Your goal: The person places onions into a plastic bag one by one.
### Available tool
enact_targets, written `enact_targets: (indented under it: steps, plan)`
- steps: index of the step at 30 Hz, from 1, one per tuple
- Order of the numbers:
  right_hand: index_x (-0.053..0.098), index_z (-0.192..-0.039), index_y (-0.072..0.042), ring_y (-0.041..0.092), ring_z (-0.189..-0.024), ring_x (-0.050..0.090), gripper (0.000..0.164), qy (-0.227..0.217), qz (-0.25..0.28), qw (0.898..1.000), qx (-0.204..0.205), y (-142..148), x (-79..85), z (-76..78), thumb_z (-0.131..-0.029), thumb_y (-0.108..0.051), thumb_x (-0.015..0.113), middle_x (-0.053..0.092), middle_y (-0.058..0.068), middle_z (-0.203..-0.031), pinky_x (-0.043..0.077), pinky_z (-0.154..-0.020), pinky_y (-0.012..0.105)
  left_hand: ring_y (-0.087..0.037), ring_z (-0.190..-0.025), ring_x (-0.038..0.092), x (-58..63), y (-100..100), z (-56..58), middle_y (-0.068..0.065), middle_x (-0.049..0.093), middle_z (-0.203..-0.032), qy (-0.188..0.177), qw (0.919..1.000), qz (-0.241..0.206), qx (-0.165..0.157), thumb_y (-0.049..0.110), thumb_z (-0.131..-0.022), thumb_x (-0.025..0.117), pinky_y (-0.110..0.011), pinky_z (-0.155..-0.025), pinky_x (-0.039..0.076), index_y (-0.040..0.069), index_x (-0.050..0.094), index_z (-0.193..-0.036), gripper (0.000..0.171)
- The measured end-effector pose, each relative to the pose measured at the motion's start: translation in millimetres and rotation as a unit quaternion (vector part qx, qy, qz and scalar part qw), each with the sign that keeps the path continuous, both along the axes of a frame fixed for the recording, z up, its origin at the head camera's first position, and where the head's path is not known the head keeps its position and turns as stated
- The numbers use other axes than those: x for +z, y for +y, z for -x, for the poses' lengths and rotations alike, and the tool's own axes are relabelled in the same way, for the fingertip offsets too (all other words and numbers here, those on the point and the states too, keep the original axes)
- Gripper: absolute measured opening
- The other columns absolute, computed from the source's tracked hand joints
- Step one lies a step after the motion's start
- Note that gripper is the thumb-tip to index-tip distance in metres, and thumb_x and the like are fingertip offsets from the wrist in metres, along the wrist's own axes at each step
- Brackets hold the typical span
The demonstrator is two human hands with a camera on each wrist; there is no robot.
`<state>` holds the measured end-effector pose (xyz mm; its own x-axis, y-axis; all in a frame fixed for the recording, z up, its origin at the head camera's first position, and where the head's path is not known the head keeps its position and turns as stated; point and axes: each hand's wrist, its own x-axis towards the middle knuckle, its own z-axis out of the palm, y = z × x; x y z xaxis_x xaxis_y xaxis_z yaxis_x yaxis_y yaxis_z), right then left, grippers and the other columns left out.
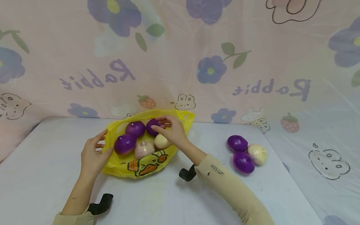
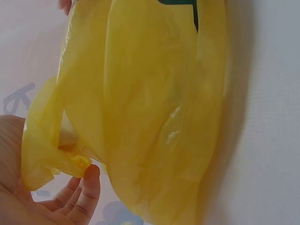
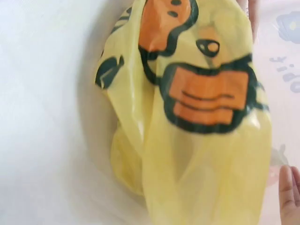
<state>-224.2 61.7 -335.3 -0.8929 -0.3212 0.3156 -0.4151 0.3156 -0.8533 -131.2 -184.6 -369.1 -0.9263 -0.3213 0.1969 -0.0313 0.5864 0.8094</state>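
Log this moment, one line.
left hand: holds yellow bag; right hand: at purple bulb inside, grip unclear; also bagged: two purple bulbs, two pale bulbs; outside: purple pair, one pale bulb

Beige sleeves (image 1: 236, 190), dark lettering (image 1: 217, 169), black wrist cameras (image 1: 102, 204)

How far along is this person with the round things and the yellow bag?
Partway, if they are being bagged; a still can't rule out unpacking. Looks done: two purple bulbs and two pale bulbs sit inside the yellow bag. In hand: the left hand holds the bag's rim; the right hand appears to hold a third purple bulb. Remaining: three bulbs, two purple and one pale, on the white table.
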Motion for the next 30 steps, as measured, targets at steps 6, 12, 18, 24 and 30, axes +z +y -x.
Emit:
enact_targets:
  steps: [6,12,18,24,30]
  plan:
    - [0.064,-0.111,0.003,0.029,-0.101,0.063,0.035,0.031,0.038,0.999,-0.02,13.4,4.7,1.6,-0.083,-0.016,0.074,0.066,0.015,-0.113,0.053,-0.083,0.03,-0.033,-0.1,0.051,-0.1,0.0,0.0,-0.023,0.049,-0.126,0.004,1.0,-0.001,0.002,0.001,-0.083,0.066,-0.003,-0.068,0.031,0.007,0.046,-0.142,0.063]
    - [0.065,-0.11,0.0,0.028,-0.102,0.063,0.034,0.029,0.04,0.998,-0.047,23.9,7.7,3.0,-0.083,-0.02,0.074,0.064,0.017,-0.115,0.053,-0.084,0.031,-0.033,-0.101,0.051,0.9,0.4,0.3,-0.022,0.049,-0.126,-0.004,1.0,0.001,0.004,0.001,-0.083,0.066,-0.007,-0.071,0.033,0.008,0.045,-0.143,0.064]
    - [0.066,-0.11,-0.002,0.024,-0.1,0.063,0.033,0.032,0.041,0.996,-0.067,33.3,8.1,2.8,-0.083,-0.019,0.074,0.066,0.012,-0.113,0.052,-0.082,0.03,-0.033,-0.102,0.051,2.0,1.0,1.1,-0.022,0.048,-0.127,-0.013,0.9999,0.002,0.007,0.001,-0.084,0.066,-0.012,-0.074,0.035,0.009,0.045,-0.143,0.064]
    - [0.066,-0.108,-0.002,0.025,-0.098,0.063,0.031,0.058,0.052,0.993,-0.088,44.4,8.0,2.8,-0.083,-0.017,0.075,0.065,0.011,-0.111,0.052,-0.082,0.03,-0.033,-0.102,0.051,1.5,0.3,0.7,-0.023,0.048,-0.128,-0.012,0.9999,0.002,0.006,0.001,-0.083,0.067,-0.007,-0.072,0.032,0.009,0.045,-0.143,0.064]
    - [0.068,-0.105,-0.002,0.024,-0.096,0.062,0.028,0.082,0.064,0.987,-0.125,59.4,6.8,4.0,-0.082,-0.016,0.076,0.065,0.01,-0.108,0.05,-0.078,0.025,-0.032,-0.101,0.051,0.4,-0.7,0.2,-0.023,0.048,-0.128,-0.01,0.9999,0.002,0.004,0.001,-0.083,0.067,-0.005,-0.07,0.031,0.008,0.045,-0.143,0.064]
